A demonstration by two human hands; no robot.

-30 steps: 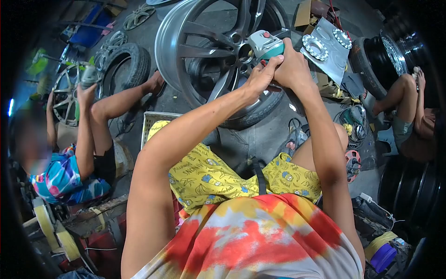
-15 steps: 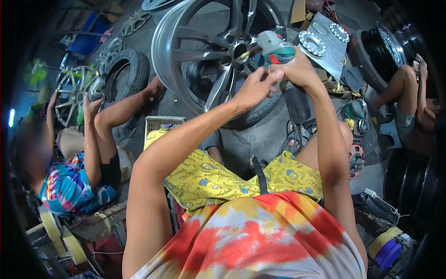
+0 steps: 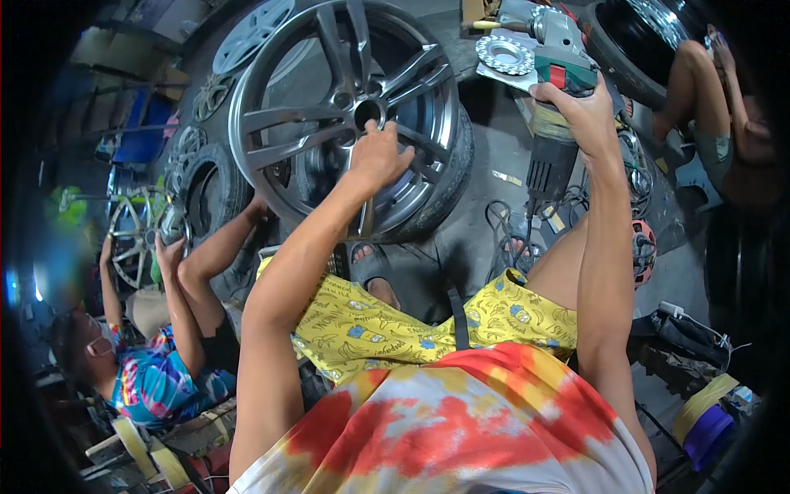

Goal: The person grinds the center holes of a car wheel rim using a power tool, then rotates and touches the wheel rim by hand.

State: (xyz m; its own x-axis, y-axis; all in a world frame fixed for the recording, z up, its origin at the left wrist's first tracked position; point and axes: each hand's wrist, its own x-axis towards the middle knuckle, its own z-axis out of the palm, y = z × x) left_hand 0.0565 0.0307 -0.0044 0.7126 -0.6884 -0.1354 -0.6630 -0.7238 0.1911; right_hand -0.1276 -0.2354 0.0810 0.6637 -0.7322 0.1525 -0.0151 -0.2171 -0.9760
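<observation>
A large grey alloy wheel (image 3: 267, 119) with several double spokes stands tilted against a dark tyre (image 3: 467, 156). My left hand (image 3: 380, 156) rests at the wheel's centre hub, fingers apart and fingertips near the hub hole, holding nothing. Off to the right of the wheel, my right hand (image 3: 588, 115) is wrapped round a power tool (image 3: 551, 160) with a grey metal head, a green and red middle and a black body. Its cord hangs down from the body, and a yellowish side handle sticks out to the left of its head.
A toothed metal ring (image 3: 505, 55) lies behind the tool on a plate. At the left a co-worker (image 3: 164, 370) holds another tool by a spoked wheel (image 3: 136, 239). Another person's bent leg (image 3: 699, 107) shows at the right. Loose cables (image 3: 638, 177) lie on the floor.
My right hand has carried the power tool right, away from the wheel. My left hand has left the tool's side and moved left to the hub. The view has shifted, too.
</observation>
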